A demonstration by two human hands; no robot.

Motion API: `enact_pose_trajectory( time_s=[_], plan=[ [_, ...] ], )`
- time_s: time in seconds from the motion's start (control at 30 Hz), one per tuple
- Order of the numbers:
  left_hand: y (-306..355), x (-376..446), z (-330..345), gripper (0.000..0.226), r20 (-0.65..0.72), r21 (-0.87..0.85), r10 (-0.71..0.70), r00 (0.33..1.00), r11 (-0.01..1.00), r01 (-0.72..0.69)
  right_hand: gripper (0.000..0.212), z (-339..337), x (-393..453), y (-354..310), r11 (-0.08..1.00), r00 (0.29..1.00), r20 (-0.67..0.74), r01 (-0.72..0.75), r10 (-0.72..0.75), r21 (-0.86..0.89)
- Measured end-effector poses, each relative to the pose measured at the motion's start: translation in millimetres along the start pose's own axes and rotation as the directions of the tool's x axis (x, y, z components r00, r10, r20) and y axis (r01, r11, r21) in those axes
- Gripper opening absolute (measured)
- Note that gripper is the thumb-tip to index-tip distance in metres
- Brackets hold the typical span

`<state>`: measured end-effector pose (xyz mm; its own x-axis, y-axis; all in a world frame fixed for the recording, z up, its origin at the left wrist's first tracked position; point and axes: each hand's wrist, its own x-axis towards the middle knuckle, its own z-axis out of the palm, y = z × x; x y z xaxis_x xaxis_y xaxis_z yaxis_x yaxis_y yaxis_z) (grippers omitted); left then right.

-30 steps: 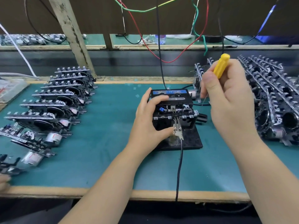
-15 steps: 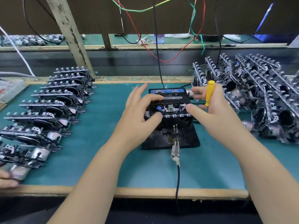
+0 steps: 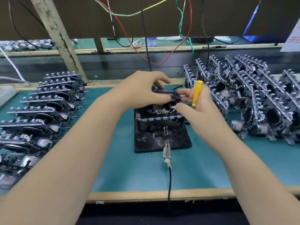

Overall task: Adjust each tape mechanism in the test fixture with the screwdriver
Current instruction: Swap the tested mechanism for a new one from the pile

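Note:
A black test fixture [image 3: 155, 140] stands mid-table with a tape mechanism [image 3: 158, 113] seated in its top. Above it, my left hand [image 3: 142, 91] grips a dark cassette with a blue label [image 3: 164, 92], lifted off the mechanism. My right hand [image 3: 196, 104] holds the yellow-handled screwdriver [image 3: 196, 93] in its palm, blade pointing down past the fixture's right side, while its fingertips touch the cassette's right end. A metal clip [image 3: 166, 151] on a black cable lies on the fixture's front edge, apart from the two pins.
Rows of tape mechanisms [image 3: 45, 109] lie at the left, and a dense pile of them [image 3: 253, 101] fills the right. Coloured wires [image 3: 146, 51] hang over the back of the green mat [image 3: 146, 172]. The wooden table edge [image 3: 162, 194] runs along the front.
Both hands have lifted the cassette up off the mechanism in the fixture. The clip came off the fixture's pins between one second and half a second ago, and lies in front.

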<state>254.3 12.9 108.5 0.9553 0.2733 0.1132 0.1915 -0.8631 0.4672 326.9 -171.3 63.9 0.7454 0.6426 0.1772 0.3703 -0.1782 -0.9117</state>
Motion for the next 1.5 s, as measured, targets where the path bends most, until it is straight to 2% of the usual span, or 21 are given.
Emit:
enact_pose_trajectory(
  time_s=[0.1,0.17,0.2,0.27,0.33,0.4,0.47,0.53,0.6,0.63,0.7,0.77,0.83,0.87,0.93,1.0,1.1,1.2,1.3,1.43,1.5],
  plan=[
    [-6,-6,5,0.032,-0.243,-0.333,-0.074,0.967,0.943,-0.011,0.028,-4,3,-4,0.996,0.999,-0.007,0.045,-0.045,0.078],
    [-1,-12,15,0.038,-0.321,-0.647,-0.125,0.939,0.753,-0.121,0.033,-5,9,-12,0.991,0.997,0.061,0.041,-0.049,0.125],
    [2,-15,22,0.043,-0.334,-0.742,-0.123,0.934,0.646,-0.18,0.036,-3,12,-17,0.989,0.993,0.113,0.029,-0.046,0.143],
    [9,-20,36,0.048,-0.356,-0.832,-0.106,0.929,0.488,-0.263,0.038,1,19,-25,0.984,0.983,0.168,0.044,-0.074,0.173],
    [10,-26,43,0.051,-0.381,-0.875,-0.11,0.918,0.363,-0.319,0.038,1,27,-26,0.981,0.985,0.129,0.088,-0.111,0.175],
    [2,-30,42,0.055,-0.417,-0.877,-0.133,0.899,0.317,-0.36,0.038,-6,36,-25,0.977,0.988,0.084,0.11,-0.127,0.182],
    [-2,-34,39,0.057,-0.457,-0.838,-0.151,0.877,0.404,-0.367,0.039,-11,43,-24,0.975,0.984,0.109,0.116,-0.139,0.191],
    [3,-34,43,0.051,-0.469,-0.778,-0.165,0.868,0.542,-0.318,0.042,-3,46,-27,0.981,0.969,0.165,0.167,-0.182,0.101],
    [14,-33,48,0.038,-0.547,-0.661,-0.181,0.817,0.692,-0.29,0.044,11,44,-34,0.965,0.955,0.153,0.261,-0.253,-0.033],
    [17,-32,47,0.03,-0.602,-0.622,-0.193,0.775,0.723,-0.302,0.041,15,44,-38,0.954,0.951,0.128,0.292,-0.282,-0.066],
    [17,-31,38,0.02,-0.673,-0.632,-0.266,0.69,0.691,-0.35,0.036,14,45,-43,0.953,0.95,0.104,0.3,-0.295,-0.041],
    [13,-29,26,0.021,-0.64,-0.748,-0.43,0.637,0.538,-0.389,0.042,9,43,-43,0.962,0.957,0.115,0.271,-0.267,-0.02],
    [13,-27,21,0.023,-0.526,-0.851,-0.575,0.626,0.367,-0.377,0.057,10,38,-39,0.943,0.952,0.117,0.299,-0.283,-0.145],
    [14,-27,22,0.023,-0.485,-0.874,-0.606,0.63,0.345,-0.341,0.063,13,36,-36,0.92,0.945,0.106,0.326,-0.31,-0.218],
    [11,-28,25,0.024,-0.451,-0.888,-0.611,0.651,0.382,-0.256,0.063,12,34,-31,0.898,0.936,0.069,0.352,-0.347,-0.265],
    [3,-32,28,0.029,-0.457,-0.849,-0.556,0.694,0.506,-0.153,0.061,4,39,-28,0.912,0.942,0.096,0.337,-0.323,-0.235],
    [-8,-36,30,0.028,-0.469,-0.625,-0.4,0.787,0.78,0.024,0.061,-12,49,-17,0.943,0.958,0.223,0.233,-0.181,-0.239],
    [-11,-37,35,0.017,-0.43,-0.282,-0.268,0.862,0.947,0.154,0.065,-19,55,-3,0.943,0.949,0.313,0.149,-0.051,-0.297],
    [-9,-37,39,0.02,-0.375,-0.109,-0.199,0.906,0.979,0.17,0.057,-19,57,8,0.967,0.919,0.395,0.104,-0.004,-0.232],
    [-4,-31,33,0.027,-0.286,-0.038,-0.168,0.943,0.986,0.164,0.009,-8,61,18,0.999,0.957,0.289,0.0,0.012,-0.043],
    [-4,-26,26,0.029,-0.213,0.075,-0.137,0.967,0.985,0.156,0.026,-1,61,21,0.993,0.963,0.266,-0.062,0.034,0.096]
  ],
)
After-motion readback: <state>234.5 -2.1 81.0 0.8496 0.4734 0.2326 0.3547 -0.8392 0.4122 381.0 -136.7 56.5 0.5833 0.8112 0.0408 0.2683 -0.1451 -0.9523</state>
